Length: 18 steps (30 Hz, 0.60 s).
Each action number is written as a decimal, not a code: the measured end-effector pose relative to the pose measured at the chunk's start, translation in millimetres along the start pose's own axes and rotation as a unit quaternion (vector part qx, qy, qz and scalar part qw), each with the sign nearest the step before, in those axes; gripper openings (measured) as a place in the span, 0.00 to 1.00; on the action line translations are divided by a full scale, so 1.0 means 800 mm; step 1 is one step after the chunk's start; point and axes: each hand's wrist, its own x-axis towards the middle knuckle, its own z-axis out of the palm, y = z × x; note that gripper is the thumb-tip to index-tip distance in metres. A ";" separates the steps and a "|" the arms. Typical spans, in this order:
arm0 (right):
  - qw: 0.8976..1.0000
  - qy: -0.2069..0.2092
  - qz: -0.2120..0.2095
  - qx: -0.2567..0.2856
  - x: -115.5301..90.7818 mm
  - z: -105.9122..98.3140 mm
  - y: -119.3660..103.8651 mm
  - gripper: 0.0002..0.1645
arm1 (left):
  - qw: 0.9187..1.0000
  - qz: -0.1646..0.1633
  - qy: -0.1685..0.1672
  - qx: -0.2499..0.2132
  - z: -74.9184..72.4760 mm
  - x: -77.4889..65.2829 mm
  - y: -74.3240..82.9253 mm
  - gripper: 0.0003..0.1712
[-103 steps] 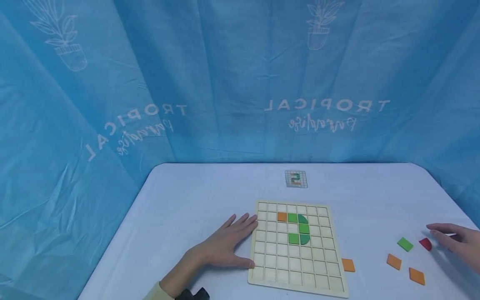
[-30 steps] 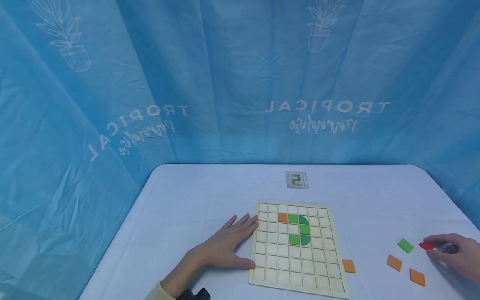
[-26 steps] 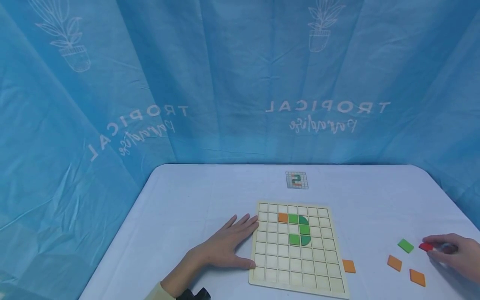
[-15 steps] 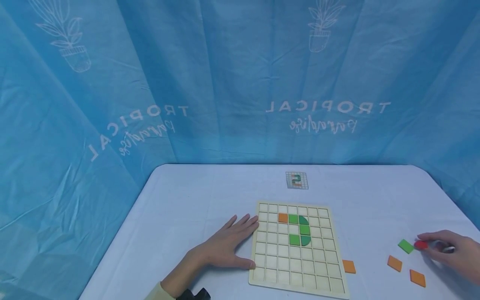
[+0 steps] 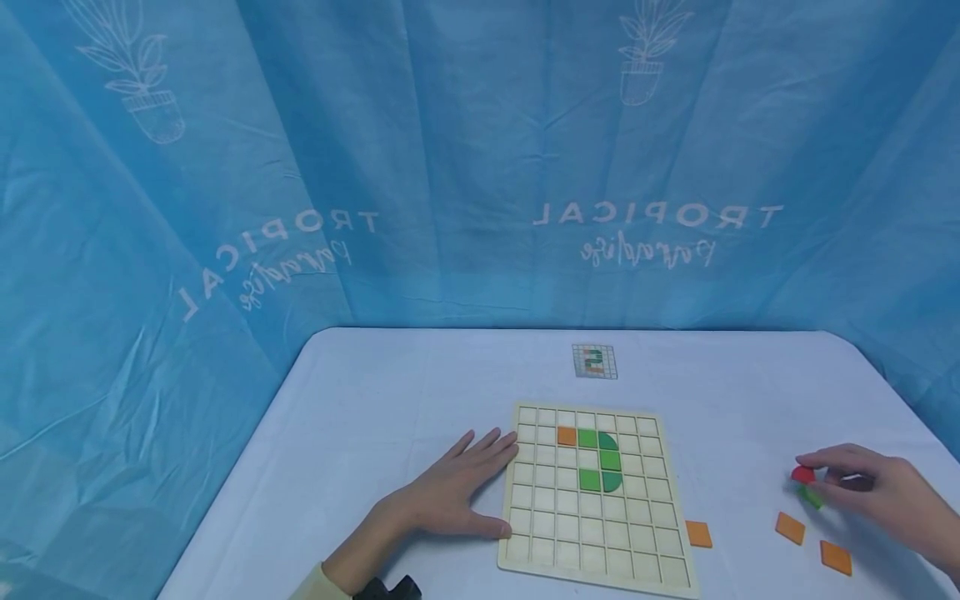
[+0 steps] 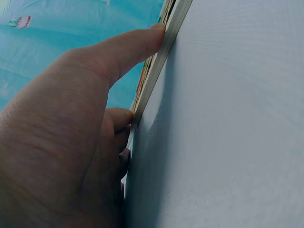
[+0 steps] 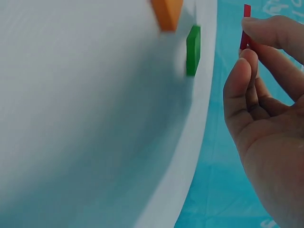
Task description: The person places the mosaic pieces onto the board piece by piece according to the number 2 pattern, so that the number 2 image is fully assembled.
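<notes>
My right hand pinches a small red tile between thumb and fingers, held above the table. In the right wrist view the red tile shows edge-on, clear of the cloth. Just below it in the head view lies a green square tile, partly hidden by the hand. My left hand lies with fingers spread, its fingertips and thumb against the left edge of the pale grid board. On the board sit an orange square, green squares and dark green rounded pieces.
Two orange tiles lie on the white table near the right hand. Another orange tile lies by the board's right edge. Behind the board is a small card with a grid pattern. A blue curtain hangs behind.
The right hand took hold of the red tile, lifted it and carried it left until it is over the green tile. The left hand and the board pieces stay as they were.
</notes>
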 end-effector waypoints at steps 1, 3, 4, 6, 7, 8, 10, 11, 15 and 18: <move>1.000 -0.002 -0.004 0.002 0.001 0.001 -0.005 0.25 | 1.000 0.002 0.001 0.001 0.000 0.000 0.000 0.60; 1.000 -0.006 -0.007 0.007 0.002 0.003 -0.014 0.25 | 1.000 0.005 0.001 0.002 0.000 0.000 -0.001 0.60; 1.000 -0.009 -0.009 0.012 0.003 0.004 -0.018 0.25 | 1.000 0.006 0.001 0.002 0.000 0.000 -0.001 0.60; 1.000 -0.012 -0.013 0.015 0.005 0.006 -0.025 0.23 | 1.000 0.008 0.001 0.003 0.000 -0.001 -0.001 0.60; 1.000 -0.014 -0.016 0.017 0.006 0.008 -0.028 0.22 | 1.000 0.009 0.001 0.003 0.000 0.000 -0.001 0.60; 1.000 -0.015 -0.018 0.019 0.007 0.010 -0.031 0.21 | 1.000 0.009 0.001 0.003 0.000 0.000 -0.001 0.60; 0.999 -0.017 -0.025 0.022 0.009 0.013 -0.036 0.20 | 1.000 0.009 0.001 0.002 0.000 0.000 -0.001 0.60; 0.999 -0.018 -0.028 0.023 0.010 0.015 -0.039 0.20 | 1.000 0.008 0.001 0.002 0.000 0.000 -0.001 0.60; 0.998 -0.016 -0.048 0.037 0.013 0.021 -0.049 0.19 | 1.000 0.004 -0.001 -0.001 0.000 0.000 -0.001 0.60; 0.997 -0.012 -0.064 0.052 0.015 0.023 -0.056 0.18 | 1.000 0.001 -0.003 -0.002 0.000 0.000 -0.001 0.60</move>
